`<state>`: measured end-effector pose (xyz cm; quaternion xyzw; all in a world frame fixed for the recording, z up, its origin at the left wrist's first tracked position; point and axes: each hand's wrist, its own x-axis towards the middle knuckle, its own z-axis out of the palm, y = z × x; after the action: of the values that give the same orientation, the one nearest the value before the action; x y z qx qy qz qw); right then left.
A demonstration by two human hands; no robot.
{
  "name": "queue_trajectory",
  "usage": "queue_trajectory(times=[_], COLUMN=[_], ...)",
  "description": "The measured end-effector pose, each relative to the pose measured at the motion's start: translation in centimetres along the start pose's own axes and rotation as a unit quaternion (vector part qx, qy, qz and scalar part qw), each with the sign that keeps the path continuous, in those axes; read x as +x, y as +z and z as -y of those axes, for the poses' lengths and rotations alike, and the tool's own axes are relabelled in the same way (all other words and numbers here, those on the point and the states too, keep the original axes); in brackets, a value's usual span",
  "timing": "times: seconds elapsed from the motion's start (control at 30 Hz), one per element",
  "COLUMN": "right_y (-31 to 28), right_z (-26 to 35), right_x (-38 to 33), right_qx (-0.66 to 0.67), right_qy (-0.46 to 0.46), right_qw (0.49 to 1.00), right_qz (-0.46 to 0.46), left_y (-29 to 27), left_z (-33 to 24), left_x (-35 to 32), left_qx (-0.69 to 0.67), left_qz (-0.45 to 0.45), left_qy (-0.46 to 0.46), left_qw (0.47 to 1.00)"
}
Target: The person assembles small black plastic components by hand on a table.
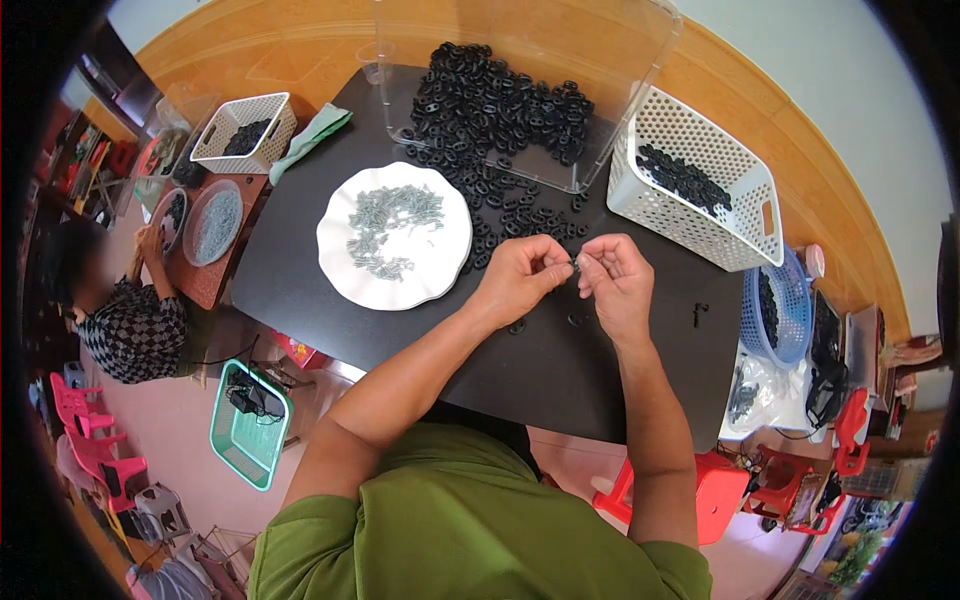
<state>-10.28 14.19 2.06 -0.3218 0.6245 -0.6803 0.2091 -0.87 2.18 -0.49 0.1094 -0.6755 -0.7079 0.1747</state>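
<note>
handwork sits just right of the frame's centre: the left hand (525, 275) pinches a small dark piece (574, 264) between thumb and finger, and the right hand (618, 285) is narrowed to a pinch on it too, though fingertips hide most of it. from where i stand, the step looks like fine work on that one piece, and the next move seems to call for steady, exact fingertips.

left of centre, a white plate (334, 235) holds grey, clear-looking pins (395, 210). at top centre, a clear bin (575, 187) has black links (480, 105) heaped in it, with more on the dark table (400, 345) in front. upper right, a white basket (690, 228) holds small black pieces; right of that, a blue basket (792, 325) has dark ones. far left, beside a co-worker (130, 320), a tub (187, 240) holds pale pins. lower left, a green basket (240, 458) has black cords inside.
</note>
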Motion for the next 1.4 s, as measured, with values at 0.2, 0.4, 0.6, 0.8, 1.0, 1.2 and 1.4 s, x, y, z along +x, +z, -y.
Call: queue_trajectory(times=[0.2,0.4,0.6,0.8,1.0,1.2,1.4], right_y=[-0.1,0.2,-0.1,0.1,-0.2,-0.2,0.0], right_z=[-0.4,-1.0,-1.2,-1.1,-1.3,-1.2,-1.0], right_x=[-0.3,-0.4,-0.2,0.0,0.0,-0.2,-0.2], right_qx=[0.017,0.063,0.098,0.079,0.085,0.096,0.113], right_qy=[0.033,0.03,0.07,0.058,0.053,0.05,0.051], right_qw=[0.999,0.997,0.993,0.995,0.995,0.994,0.991], right_qz=[0.0,0.014,-0.01,-0.002,0.001,0.009,0.043], left_y=[0.6,0.6,-2.3,-11.1,-12.3,-11.9,-9.2], left_z=[-0.4,-0.5,-4.5,-4.4,-3.8,-2.4,-4.8], left_x=[0.2,-0.4,-2.6,-3.3,-2.5,-2.2,-3.3], left_qx=[-0.098,-0.12,0.256,0.478,0.533,0.592,0.483], left_qz=[-0.032,-0.041,-0.133,-0.091,0.023,-0.003,-0.131], left_qy=[0.006,0.002,0.17,0.124,0.089,0.071,0.094], left_qw=[0.995,0.992,0.942,0.865,0.841,0.802,0.861])
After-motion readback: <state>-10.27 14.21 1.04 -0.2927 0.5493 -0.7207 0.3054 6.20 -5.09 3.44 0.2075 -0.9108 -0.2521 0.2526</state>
